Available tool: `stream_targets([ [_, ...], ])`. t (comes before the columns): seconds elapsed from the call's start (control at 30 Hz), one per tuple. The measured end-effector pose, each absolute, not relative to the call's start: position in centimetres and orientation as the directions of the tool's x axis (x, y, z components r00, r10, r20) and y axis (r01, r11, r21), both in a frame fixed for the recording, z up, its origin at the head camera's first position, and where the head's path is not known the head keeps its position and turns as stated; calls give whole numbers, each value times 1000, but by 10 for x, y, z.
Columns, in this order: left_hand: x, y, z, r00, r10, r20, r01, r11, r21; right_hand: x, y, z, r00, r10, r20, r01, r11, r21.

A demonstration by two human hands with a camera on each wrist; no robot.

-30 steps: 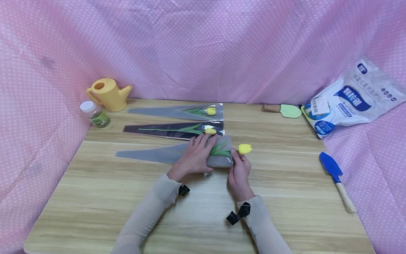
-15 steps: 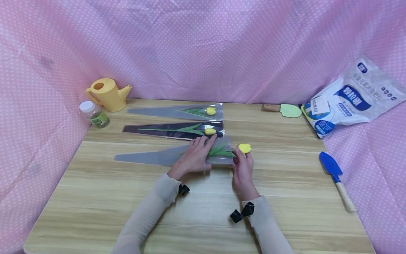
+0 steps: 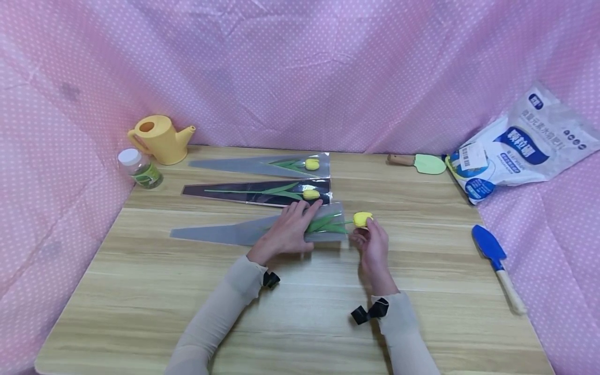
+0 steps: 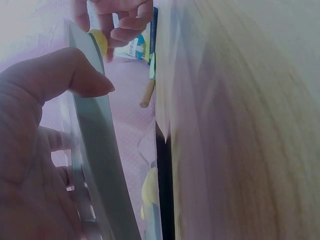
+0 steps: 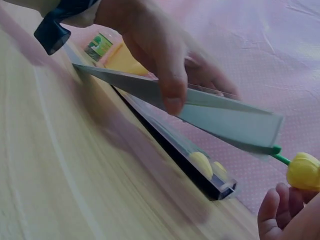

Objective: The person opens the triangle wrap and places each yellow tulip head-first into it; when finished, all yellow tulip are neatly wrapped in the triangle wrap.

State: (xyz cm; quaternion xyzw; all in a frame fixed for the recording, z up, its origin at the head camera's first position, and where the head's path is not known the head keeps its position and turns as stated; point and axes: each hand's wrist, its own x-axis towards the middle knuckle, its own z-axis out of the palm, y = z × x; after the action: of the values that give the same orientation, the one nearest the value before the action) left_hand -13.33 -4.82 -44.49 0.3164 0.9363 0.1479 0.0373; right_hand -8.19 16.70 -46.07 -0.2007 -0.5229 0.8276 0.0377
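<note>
My left hand (image 3: 287, 229) grips a grey, clear-fronted flower sleeve (image 3: 211, 233) with the thumb below and the fingers over it. In the right wrist view the sleeve (image 5: 235, 122) is raised off the table at its wide end. A yellow tulip (image 3: 362, 219) lies in it, leaves inside and bloom sticking out past the open end. My right hand (image 3: 374, 251) pinches this tulip at the bloom. Behind them lie a black sleeve (image 3: 215, 191) with a yellow tulip (image 3: 310, 194) and another grey sleeve (image 3: 225, 162) with a tulip (image 3: 311, 164).
A yellow watering can (image 3: 164, 140) and a white-capped jar (image 3: 142, 169) stand at the back left. To the back right are a green hand trowel (image 3: 427, 164) and a white printed bag (image 3: 520, 146). A blue trowel (image 3: 489, 245) lies along the right edge of the wooden table (image 3: 445, 312).
My right hand has moved right, from the sleeve's opening to the tulip bloom, and more green stem shows outside. The left hand stays nearly still on the sleeve.
</note>
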Motion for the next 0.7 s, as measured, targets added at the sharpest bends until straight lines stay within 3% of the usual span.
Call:
stream_targets([
  [0.7, -132, -48, -444, -792, 611, 20, 585, 749, 310, -77, 163, -462, -940, 284, -189, 128, -220, -967],
])
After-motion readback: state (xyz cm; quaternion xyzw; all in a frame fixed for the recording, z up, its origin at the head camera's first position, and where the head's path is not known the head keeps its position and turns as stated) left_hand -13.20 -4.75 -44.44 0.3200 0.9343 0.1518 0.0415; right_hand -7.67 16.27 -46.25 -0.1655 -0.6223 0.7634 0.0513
